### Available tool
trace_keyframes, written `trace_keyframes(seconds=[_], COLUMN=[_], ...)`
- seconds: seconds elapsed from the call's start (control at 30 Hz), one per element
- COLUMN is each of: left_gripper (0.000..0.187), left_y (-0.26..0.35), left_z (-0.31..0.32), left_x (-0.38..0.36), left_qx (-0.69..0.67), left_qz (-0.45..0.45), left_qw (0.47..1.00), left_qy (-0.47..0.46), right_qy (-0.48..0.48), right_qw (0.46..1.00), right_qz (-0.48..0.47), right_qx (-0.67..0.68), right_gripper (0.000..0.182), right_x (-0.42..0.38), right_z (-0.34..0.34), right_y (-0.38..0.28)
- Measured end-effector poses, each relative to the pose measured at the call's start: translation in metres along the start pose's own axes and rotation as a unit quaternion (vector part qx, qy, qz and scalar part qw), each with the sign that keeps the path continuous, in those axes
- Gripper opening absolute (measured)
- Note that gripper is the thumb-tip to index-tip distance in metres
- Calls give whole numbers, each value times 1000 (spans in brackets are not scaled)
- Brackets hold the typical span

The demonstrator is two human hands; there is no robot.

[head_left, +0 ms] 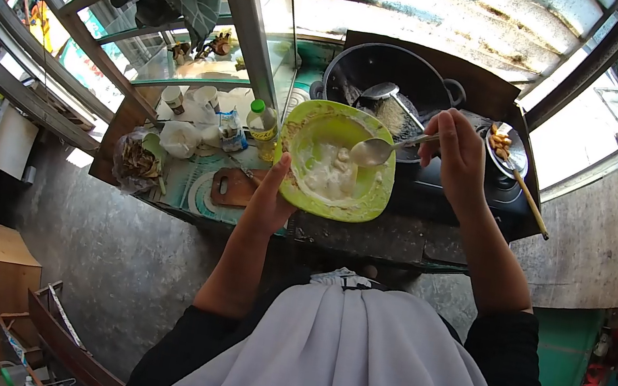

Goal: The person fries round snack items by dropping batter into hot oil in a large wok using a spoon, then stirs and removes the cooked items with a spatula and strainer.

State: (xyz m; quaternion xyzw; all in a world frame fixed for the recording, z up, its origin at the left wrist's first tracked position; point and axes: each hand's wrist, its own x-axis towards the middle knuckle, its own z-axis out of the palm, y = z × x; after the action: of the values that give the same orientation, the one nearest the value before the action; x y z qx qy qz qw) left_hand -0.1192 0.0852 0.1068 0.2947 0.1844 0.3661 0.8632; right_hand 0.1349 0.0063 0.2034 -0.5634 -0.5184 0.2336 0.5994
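Overhead, the left hand (268,201) had its fingers wrapped under the rim of a lime-green plastic bowl of white batter (336,170), tilted above the desk (367,235). The right hand (458,157) pinched a metal spoon (381,150) closed, its scoop over the batter, just before the black wok (394,76).

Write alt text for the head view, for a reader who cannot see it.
The left hand holds a green bowl of pale batter while the right hand lifts a loaded spoon over it. Behind sit a black wok and a cutting board.
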Motion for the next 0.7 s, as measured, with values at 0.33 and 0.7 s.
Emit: trace_keyframes(seconds=[0.33, 0.7], left_gripper=[50, 46], left_y=[-2, -2], left_z=[-14, -21], left_x=[-7, -10], left_qx=[52, 149], left_qz=[50, 121], left_qw=[997, 977], left_qy=[-19, -95], right_qy=[-96, -152], right_qw=[895, 892], right_qz=[-358, -338], right_qx=[-248, -258], right_gripper=[10, 8], right_x=[-16, -5], right_z=[18, 10], right_y=[-18, -24])
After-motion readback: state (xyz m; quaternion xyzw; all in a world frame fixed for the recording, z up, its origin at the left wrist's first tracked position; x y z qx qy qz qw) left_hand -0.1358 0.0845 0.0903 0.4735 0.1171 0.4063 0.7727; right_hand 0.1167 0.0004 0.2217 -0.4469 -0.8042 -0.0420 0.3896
